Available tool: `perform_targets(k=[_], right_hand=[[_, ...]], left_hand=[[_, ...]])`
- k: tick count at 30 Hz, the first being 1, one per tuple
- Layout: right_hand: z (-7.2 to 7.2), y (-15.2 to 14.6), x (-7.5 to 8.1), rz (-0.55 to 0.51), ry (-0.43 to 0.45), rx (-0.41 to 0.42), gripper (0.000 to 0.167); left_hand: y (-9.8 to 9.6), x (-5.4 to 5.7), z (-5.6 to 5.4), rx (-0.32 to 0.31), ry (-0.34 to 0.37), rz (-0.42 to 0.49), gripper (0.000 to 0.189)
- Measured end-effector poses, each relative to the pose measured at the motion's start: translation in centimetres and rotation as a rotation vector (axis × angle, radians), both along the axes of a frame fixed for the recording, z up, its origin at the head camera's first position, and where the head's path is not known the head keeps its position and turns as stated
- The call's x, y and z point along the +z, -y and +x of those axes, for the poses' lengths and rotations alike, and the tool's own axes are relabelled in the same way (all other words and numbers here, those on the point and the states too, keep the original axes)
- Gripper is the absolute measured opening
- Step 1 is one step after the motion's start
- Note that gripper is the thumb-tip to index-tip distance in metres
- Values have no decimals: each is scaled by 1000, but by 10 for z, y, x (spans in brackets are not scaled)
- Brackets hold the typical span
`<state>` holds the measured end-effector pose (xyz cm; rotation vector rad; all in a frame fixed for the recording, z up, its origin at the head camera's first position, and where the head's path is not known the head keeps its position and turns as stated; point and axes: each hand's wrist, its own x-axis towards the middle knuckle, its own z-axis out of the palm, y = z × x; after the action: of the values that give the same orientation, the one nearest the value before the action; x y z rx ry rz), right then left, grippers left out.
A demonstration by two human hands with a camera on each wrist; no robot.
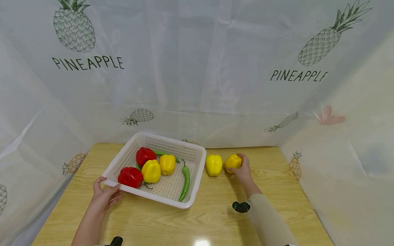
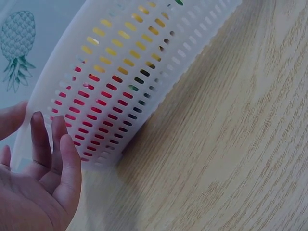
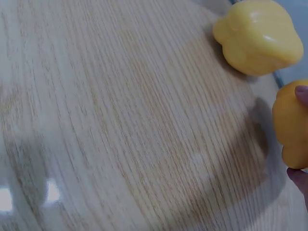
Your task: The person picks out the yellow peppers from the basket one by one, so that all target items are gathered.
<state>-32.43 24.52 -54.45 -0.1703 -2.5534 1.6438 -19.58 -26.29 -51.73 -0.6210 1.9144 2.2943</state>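
My left hand (image 1: 104, 196) holds the near left corner of a white plastic basket (image 1: 150, 196), its thumb at the rim and its fingers by the outer wall. Inside the basket lie two red bell peppers (image 1: 130, 177), two yellow bell peppers (image 1: 151, 171) and long green chili peppers (image 1: 185, 182). To the right of it, my right hand (image 1: 244, 170) grips a yellow bell pepper (image 1: 233, 162) between thumb and fingers. Another yellow bell pepper (image 1: 214, 165) rests on the table between the basket and that hand. The right wrist view catches only fingertips on the gripped pepper (image 3: 293, 125).
A wood-grain table (image 1: 167, 227) lies under everything. Behind it and along both sides hangs a pale sheet (image 1: 198, 83) printed with pineapples, close to the basket's far edge. Light glares off the table's near part.
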Motion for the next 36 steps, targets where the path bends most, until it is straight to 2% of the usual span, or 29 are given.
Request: perform_targets(k=[8, 21, 36], right_hand=[[-7, 0, -4, 59, -11, 12, 78], [-7, 1, -11, 80, -17, 25, 67], [9, 6, -7, 68, -31, 21, 47]], left_hand=[[-1, 0, 0, 6, -11, 13, 55], [-1, -1, -2, 14, -5, 10, 54], [0, 1, -3, 11, 13, 18, 55]])
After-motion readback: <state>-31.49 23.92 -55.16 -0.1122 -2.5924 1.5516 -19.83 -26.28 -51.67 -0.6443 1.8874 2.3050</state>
